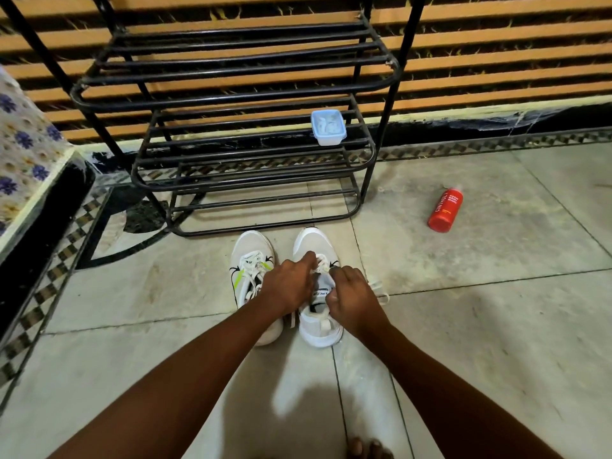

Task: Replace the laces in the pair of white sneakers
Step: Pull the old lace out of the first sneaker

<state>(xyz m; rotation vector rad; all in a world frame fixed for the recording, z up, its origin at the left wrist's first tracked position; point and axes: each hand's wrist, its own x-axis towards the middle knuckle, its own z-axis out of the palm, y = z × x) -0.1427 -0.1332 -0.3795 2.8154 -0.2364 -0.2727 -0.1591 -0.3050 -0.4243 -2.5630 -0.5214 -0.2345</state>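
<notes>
Two white sneakers stand side by side on the tiled floor, toes pointing away from me. The left sneaker is laced and has yellow-green accents. Both hands are over the right sneaker. My left hand pinches its white lace near the upper eyelets. My right hand is curled at the tongue and grips the lace there. A loose end of lace trails onto the floor to the right of the shoe.
A black metal shoe rack stands just beyond the sneakers, with a small blue plastic container on a shelf. A red bottle lies on the floor to the right. A floral-covered surface is at the left. My toes show at the bottom.
</notes>
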